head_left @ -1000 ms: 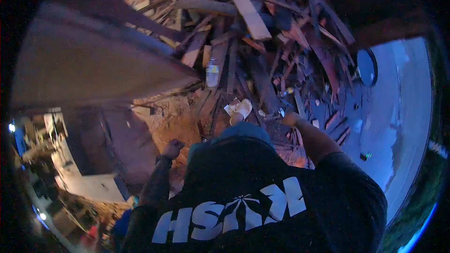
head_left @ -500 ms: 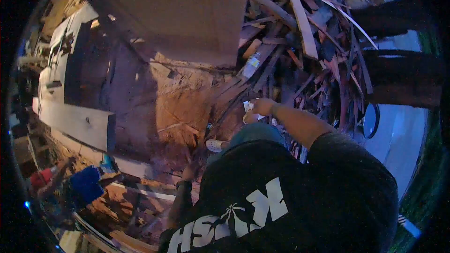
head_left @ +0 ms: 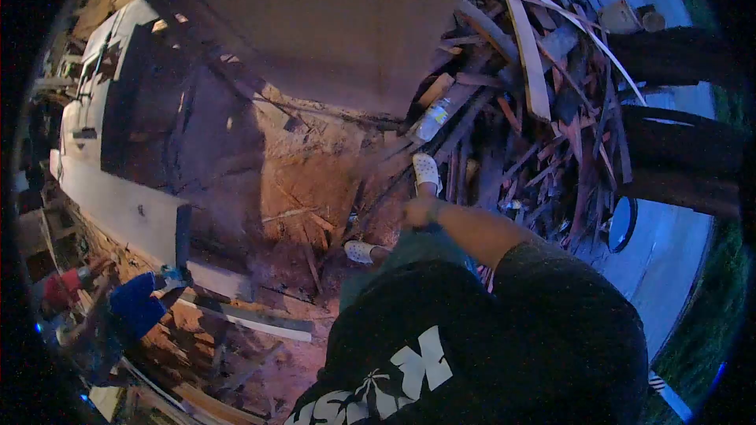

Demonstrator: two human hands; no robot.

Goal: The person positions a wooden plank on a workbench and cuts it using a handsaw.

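My right hand (head_left: 419, 212) hangs low in front of my green shorts (head_left: 429, 250), just above my leg. Its fingers are dim and blurred, so I cannot make out whether they hold anything. Past it is my white clog (head_left: 425, 171), dotted with holes, at the edge of a scrap wood pile (head_left: 543, 122). The other white clog (head_left: 360, 252) stands on the reddish dirt. A clear plastic bottle (head_left: 434, 120) lies on the wood beyond the hand. My left hand is out of view.
A large flat panel (head_left: 315, 24) fills the top. At left lies a pale board (head_left: 126, 198); a narrow plank (head_left: 268, 323) lies below it. Another person in blue clothing (head_left: 135, 305) is bent over at lower left. A round black-rimmed object (head_left: 622, 224) stands right of the pile.
My right hand has drawn in slightly toward the left and lower. My left hand has left the view. The second clog has come into sight beyond my right hand, and the view has shifted.
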